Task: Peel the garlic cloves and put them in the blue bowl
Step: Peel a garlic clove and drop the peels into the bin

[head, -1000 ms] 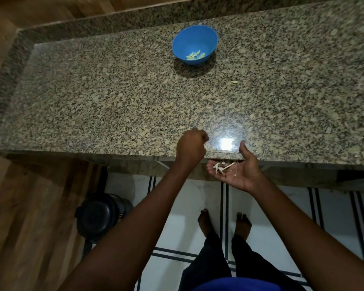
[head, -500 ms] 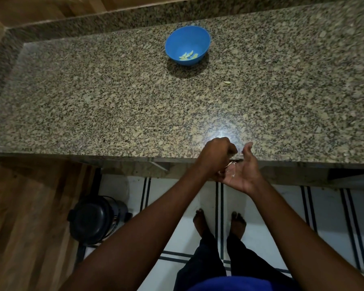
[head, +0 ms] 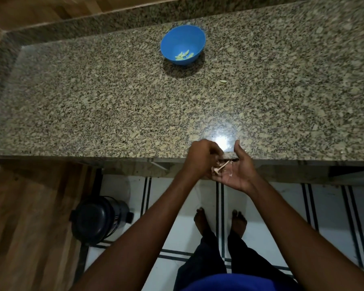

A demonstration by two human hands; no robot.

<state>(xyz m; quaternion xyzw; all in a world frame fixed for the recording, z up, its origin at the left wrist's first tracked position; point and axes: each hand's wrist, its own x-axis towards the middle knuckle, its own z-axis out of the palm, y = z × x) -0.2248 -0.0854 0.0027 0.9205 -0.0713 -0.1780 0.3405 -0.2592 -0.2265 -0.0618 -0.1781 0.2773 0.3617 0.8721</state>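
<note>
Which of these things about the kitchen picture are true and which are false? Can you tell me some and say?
1. The blue bowl has pale peeled garlic cloves in it. True.
2. The bowl sits on the floor. False: it stands on the granite counter, toward the back.
3. The right hand is palm up with dry garlic skins lying on it. True.
4. The left hand is reaching into the bowl. False: it is at the counter's front edge, fingers curled beside the right palm.
5. One small pale piece lies loose on the counter, outside the bowl. True.
6. A red bucket stands on the floor. False: a black lidded pot stands there.
</note>
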